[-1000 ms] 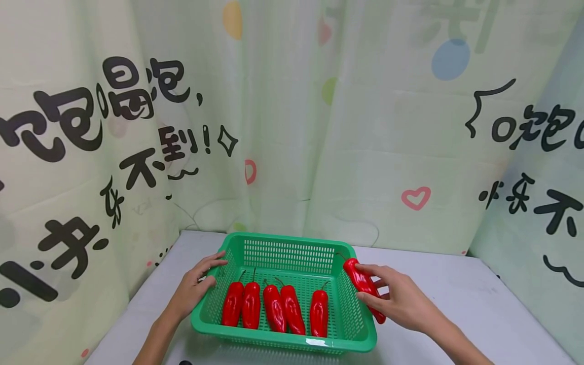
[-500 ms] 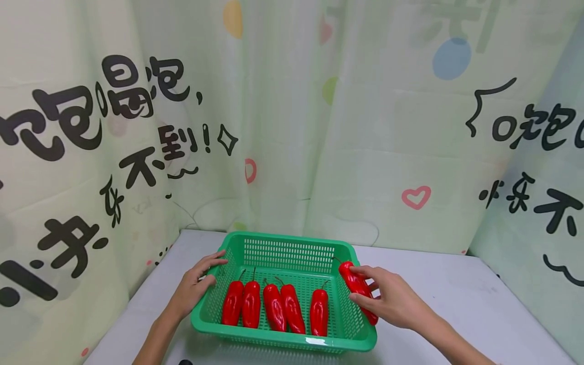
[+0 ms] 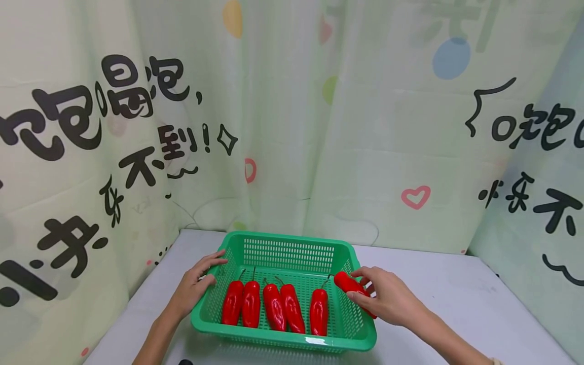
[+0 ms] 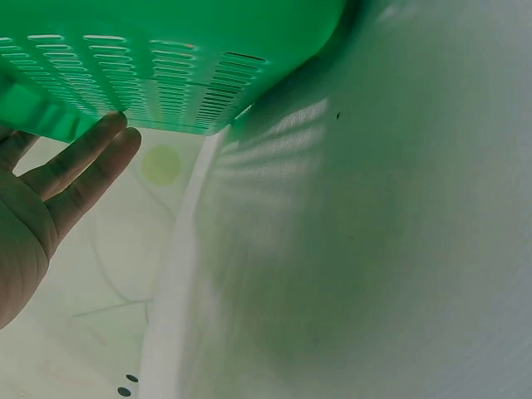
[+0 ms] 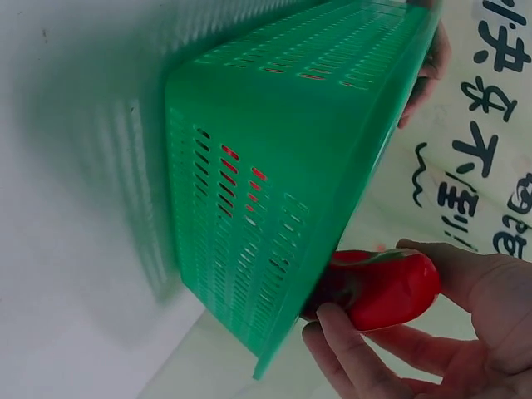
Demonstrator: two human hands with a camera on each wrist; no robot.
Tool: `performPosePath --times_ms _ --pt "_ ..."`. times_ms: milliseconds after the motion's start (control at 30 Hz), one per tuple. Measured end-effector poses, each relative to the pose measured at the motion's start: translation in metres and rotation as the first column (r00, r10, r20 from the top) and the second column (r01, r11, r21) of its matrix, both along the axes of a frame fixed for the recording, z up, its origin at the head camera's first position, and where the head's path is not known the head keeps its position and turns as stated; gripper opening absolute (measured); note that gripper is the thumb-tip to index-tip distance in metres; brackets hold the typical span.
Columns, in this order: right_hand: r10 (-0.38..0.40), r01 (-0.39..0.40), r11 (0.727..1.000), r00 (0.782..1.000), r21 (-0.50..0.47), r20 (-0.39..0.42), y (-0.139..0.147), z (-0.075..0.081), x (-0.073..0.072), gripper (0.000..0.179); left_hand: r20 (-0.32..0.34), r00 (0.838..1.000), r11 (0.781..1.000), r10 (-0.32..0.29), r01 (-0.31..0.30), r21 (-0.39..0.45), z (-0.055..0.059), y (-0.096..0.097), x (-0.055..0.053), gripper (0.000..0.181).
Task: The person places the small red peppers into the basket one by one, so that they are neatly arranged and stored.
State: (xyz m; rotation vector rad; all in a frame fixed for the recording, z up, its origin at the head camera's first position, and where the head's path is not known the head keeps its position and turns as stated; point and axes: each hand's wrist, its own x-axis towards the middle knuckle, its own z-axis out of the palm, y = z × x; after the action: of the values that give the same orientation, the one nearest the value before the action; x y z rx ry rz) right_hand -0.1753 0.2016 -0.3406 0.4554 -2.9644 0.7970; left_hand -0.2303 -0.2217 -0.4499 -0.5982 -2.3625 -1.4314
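A green plastic basket [image 3: 292, 340] with slotted walls stands on the white table, with several glossy red chili peppers [image 3: 275, 307] lying in a row inside. Over the basket's right rim, my right hand [image 3: 388, 296] grips another red pepper [image 3: 345, 282] between thumb and fingers. Its stem end points into the basket, and its lower end is partly hidden by the fingers. In the right wrist view that pepper [image 5: 395, 291] crosses the rim. My left hand [image 3: 193, 285] rests at the left rim; in the left wrist view its extended fingers [image 4: 87, 179] lie against the outer wall.
The white tabletop [image 3: 438, 289] extends on both sides of the basket. A pale green curtain [image 3: 292, 126] with black characters and coloured shapes hangs behind the table and along both sides.
My right hand has moved slightly left, and the pepper in it has tipped lower, its stem end now farther inside the basket. The left hand and the basket stay put.
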Motion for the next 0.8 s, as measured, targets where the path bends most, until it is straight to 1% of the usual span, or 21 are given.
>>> performPosePath --times_ms 133,267,567,800 --pt "-0.018 0.018 1.000 1.000 0.013 -0.020 -0.0043 -0.0018 -0.0005 0.053 -0.001 1.000 1.000 -0.008 0.008 0.019 0.0016 0.0016 0.0027 0.045" --pt "-0.003 0.003 1.000 1.000 0.006 -0.023 -0.0071 -0.0029 0.0005 0.049 -0.001 1.000 1.000 -0.011 0.011 0.029 0.0023 0.0022 0.0032 0.045" --pt "0.016 -0.017 1.000 1.000 -0.021 -0.023 -0.0082 -0.0034 0.0029 0.047 0.012 1.000 1.000 0.010 -0.009 -0.006 0.0004 0.0006 -0.0011 0.046" --pt "0.005 -0.006 0.999 0.999 -0.034 -0.033 -0.0079 -0.0045 0.0052 0.045 0.011 1.000 1.000 0.014 -0.014 -0.011 0.0003 0.0001 -0.0010 0.046"
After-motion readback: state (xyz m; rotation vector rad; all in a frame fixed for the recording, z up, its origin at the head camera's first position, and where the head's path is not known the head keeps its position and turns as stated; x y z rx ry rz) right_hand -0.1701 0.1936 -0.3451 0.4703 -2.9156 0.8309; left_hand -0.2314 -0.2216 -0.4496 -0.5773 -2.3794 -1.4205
